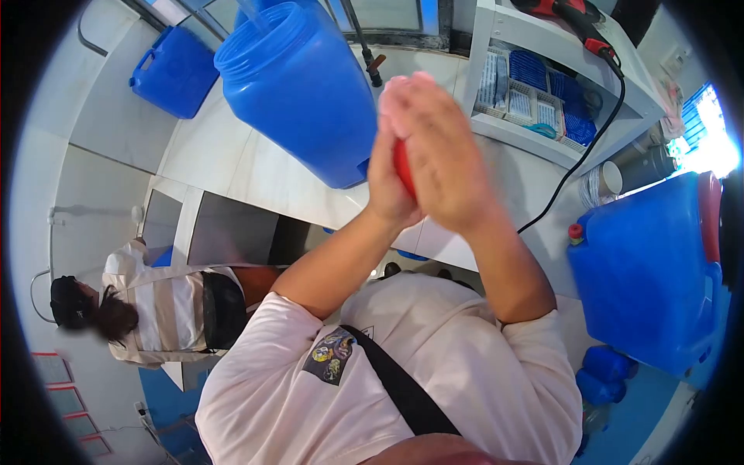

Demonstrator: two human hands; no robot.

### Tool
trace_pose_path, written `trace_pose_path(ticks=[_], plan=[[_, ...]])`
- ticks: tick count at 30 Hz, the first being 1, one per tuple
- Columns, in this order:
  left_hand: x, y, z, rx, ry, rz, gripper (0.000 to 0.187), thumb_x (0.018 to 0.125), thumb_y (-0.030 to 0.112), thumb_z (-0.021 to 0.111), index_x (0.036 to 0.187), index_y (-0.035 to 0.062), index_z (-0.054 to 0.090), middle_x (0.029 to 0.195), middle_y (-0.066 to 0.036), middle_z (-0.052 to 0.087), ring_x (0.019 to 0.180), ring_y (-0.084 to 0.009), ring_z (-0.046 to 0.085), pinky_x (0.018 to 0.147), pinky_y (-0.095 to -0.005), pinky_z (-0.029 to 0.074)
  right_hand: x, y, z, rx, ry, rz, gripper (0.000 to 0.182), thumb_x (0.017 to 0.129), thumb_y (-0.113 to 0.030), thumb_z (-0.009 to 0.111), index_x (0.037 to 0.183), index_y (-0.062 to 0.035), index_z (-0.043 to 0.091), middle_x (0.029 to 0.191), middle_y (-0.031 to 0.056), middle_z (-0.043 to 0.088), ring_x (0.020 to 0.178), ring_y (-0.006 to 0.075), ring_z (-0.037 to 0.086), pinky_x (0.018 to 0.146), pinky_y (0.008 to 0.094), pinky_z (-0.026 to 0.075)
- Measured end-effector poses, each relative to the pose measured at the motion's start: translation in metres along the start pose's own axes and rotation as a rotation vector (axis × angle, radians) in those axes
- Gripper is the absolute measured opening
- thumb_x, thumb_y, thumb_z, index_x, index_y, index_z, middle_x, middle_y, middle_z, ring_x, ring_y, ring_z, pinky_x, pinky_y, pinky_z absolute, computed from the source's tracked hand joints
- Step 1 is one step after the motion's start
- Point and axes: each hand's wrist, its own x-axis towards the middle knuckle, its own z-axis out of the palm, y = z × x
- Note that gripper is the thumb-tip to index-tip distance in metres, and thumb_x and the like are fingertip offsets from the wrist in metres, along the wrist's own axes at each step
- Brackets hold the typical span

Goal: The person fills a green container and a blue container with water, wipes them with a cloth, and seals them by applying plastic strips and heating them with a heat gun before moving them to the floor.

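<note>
A red object (404, 172) sits between the person's two hands, mostly hidden by them, so its full shape cannot be told. The left hand (390, 177) and the right hand (443, 151) meet palm to palm around it, their fingers nearly straight, held close together and closed on it. Just beside them, an open blue jug (302, 101) stands on the white surface (240, 167), with a smaller blue jug (174, 74) beyond. A red and black tool (564, 14) lies atop a white shelf (519, 133), and another person (167, 310) is at the left.
</note>
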Motion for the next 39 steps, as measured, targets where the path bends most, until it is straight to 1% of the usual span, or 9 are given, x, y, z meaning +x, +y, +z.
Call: trace_pose_path(ticks=[2,3,6,11,17,20,25,32,39], plan=[[0.012,0.013,-0.010,0.129,0.028,0.204,0.064,0.102,0.053,0.033,0.148,0.0083,0.036,0.149,-0.014,0.042,0.138,-0.0265,0.041,0.113,-0.0422,0.035,-0.010,-0.012,0.002,0.004,-0.054,0.006,0.045,0.081,0.000,0.055,0.126,-0.0004,0.062,0.129,0.0165,0.057,0.123,0.0384,0.053,0.106,0.0455,0.044],[0.010,0.025,-0.019,-0.120,0.042,0.008,0.069,0.099,0.059,0.033,0.147,0.0095,0.037,0.149,-0.015,0.042,0.137,-0.0311,0.042,0.113,-0.0463,0.035,-0.022,-0.011,0.006,0.050,-0.121,-0.038,0.045,0.080,0.001,0.055,0.125,-0.0002,0.062,0.129,0.0161,0.057,0.124,0.0390,0.052,0.108,0.0464,0.042],[0.007,0.029,-0.027,-0.129,0.084,0.023,0.071,0.098,0.061,0.032,0.147,0.0103,0.037,0.149,-0.016,0.042,0.136,-0.0352,0.042,0.112,-0.0494,0.035,-0.049,0.005,0.010,0.133,-0.195,-0.091,0.046,0.079,0.005,0.054,0.123,0.0000,0.064,0.130,0.0156,0.057,0.128,0.0400,0.050,0.110,0.0473,0.039],[-0.022,0.016,-0.047,-0.116,0.202,-0.086,0.068,0.099,0.058,0.036,0.149,0.0115,0.036,0.149,-0.012,0.043,0.137,-0.0259,0.044,0.112,-0.0473,0.036,-0.050,0.041,0.032,0.044,-0.033,0.117,0.040,0.084,0.007,0.050,0.121,0.0019,0.063,0.129,0.0177,0.059,0.122,0.0378,0.056,0.100,0.0435,0.048],[-0.048,0.039,-0.089,-0.101,0.202,-0.198,0.069,0.099,0.060,0.035,0.150,0.0135,0.035,0.150,-0.014,0.041,0.136,-0.0309,0.043,0.111,-0.0505,0.039,-0.024,0.128,0.080,0.221,-0.167,0.527,0.030,0.094,-0.008,0.045,0.116,0.0008,0.064,0.108,0.0178,0.068,0.095,0.0319,0.068,0.087,0.0360,0.051],[-0.068,0.038,-0.115,-0.166,0.264,-0.221,0.069,0.099,0.061,0.033,0.151,0.0146,0.034,0.150,-0.015,0.041,0.136,-0.0334,0.043,0.110,-0.0541,0.039,0.005,0.178,0.120,0.115,-0.161,0.722,0.029,0.094,-0.015,0.051,0.115,-0.0018,0.064,0.102,0.0165,0.070,0.086,0.0326,0.070,0.082,0.0373,0.053],[-0.092,0.038,-0.139,-0.245,0.381,-0.252,0.069,0.099,0.061,0.031,0.150,0.0144,0.034,0.150,-0.015,0.041,0.136,-0.0343,0.043,0.109,-0.0562,0.039,0.035,0.214,0.167,-0.584,-0.690,0.592,0.048,0.095,-0.026,0.050,0.141,-0.0144,0.047,0.109,0.0183,0.068,0.098,0.0334,0.069,0.083,0.0451,0.055],[-0.103,0.045,-0.146,-0.227,0.410,-0.243,0.067,0.100,0.059,0.032,0.149,0.0137,0.036,0.147,-0.014,0.045,0.133,-0.0320,0.047,0.106,-0.0531,0.043,0.008,0.255,0.185,-0.519,-0.632,0.646,0.048,0.093,-0.023,0.050,0.140,-0.0119,0.049,0.109,0.0197,0.068,0.095,0.0348,0.069,0.084,0.0464,0.055],[-0.086,0.031,-0.141,-0.272,0.397,-0.294,0.064,0.100,0.059,0.035,0.145,0.0133,0.043,0.143,-0.008,0.049,0.130,-0.0281,0.050,0.103,-0.0502,0.046,-0.001,0.238,0.159,-0.122,-0.228,0.713,0.046,0.094,-0.030,0.054,0.130,-0.0004,0.054,0.101,0.0205,0.071,0.093,0.0354,0.070,0.083,0.0451,0.054]])
